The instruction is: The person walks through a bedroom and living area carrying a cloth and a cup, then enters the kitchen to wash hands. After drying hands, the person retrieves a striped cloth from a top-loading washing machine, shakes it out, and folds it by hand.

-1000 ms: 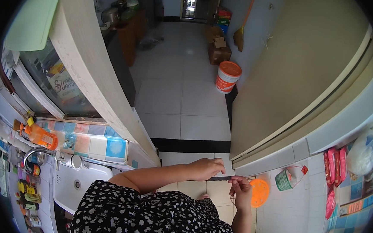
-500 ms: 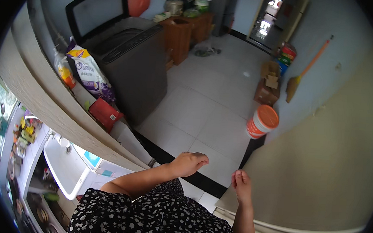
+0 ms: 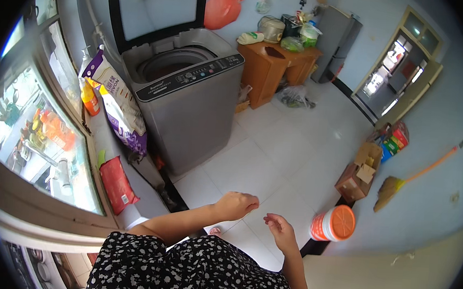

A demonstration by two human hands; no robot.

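Observation:
My left hand [image 3: 238,205] is in front of me above the tiled floor, its fingers curled in and nothing seen in it. My right hand [image 3: 281,233] hangs just right of it and slightly nearer, loosely bent with thumb and fingers apart, and holds nothing. The two hands do not touch each other or anything else. Ahead on the left stands a grey washing machine [image 3: 196,118] with its lid [image 3: 160,11] raised. Beyond my right hand sits a white and orange bucket [image 3: 320,226] with an orange lid.
Along the left sill are a red packet [image 3: 117,185], a white and purple detergent bag [image 3: 119,104] and an orange bottle [image 3: 89,99]. A wooden desk [image 3: 266,66] and fridge [image 3: 338,42] stand at the back. Cardboard boxes [image 3: 355,180] and a broom [image 3: 389,193] line the right wall.
The view has moved forward into the room; washing machine and bucket appear nearer, and the sink has left view. My right hand has come closer to my left and its fingers have loosened.

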